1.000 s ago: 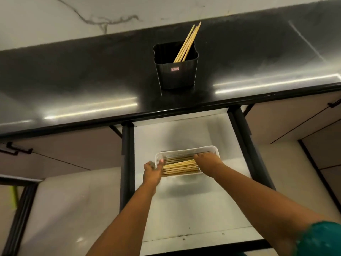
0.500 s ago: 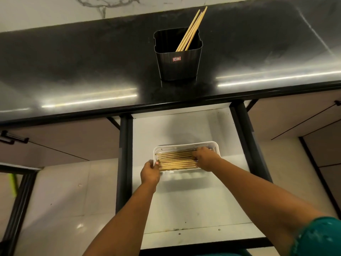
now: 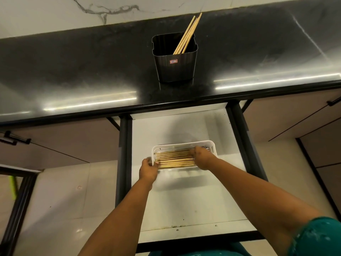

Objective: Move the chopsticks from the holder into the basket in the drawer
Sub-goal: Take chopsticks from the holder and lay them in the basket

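A black ribbed holder (image 3: 175, 67) stands on the dark counter with a few wooden chopsticks (image 3: 188, 34) leaning to its right corner. Below it the drawer (image 3: 184, 200) is pulled out, and a white basket (image 3: 184, 144) sits on its white floor. Several chopsticks (image 3: 173, 160) lie flat and side by side in the basket. My left hand (image 3: 148, 168) grips the basket's left front corner, thumb on the rim. My right hand (image 3: 202, 157) lies over the right ends of the chopsticks in the basket, fingers curled down on them and hiding those ends.
Dark drawer rails (image 3: 124, 154) run along both sides of the drawer. The glossy black counter (image 3: 73, 74) meets a marble wall behind. Closed cabinet fronts with black handles (image 3: 14, 140) flank the drawer. Pale floor tiles (image 3: 60, 200) show at lower left.
The chopsticks held as a bundle by both hands now lie spread flat in the basket. My left hand moved from their left ends to the basket's corner. My right hand stays on them.
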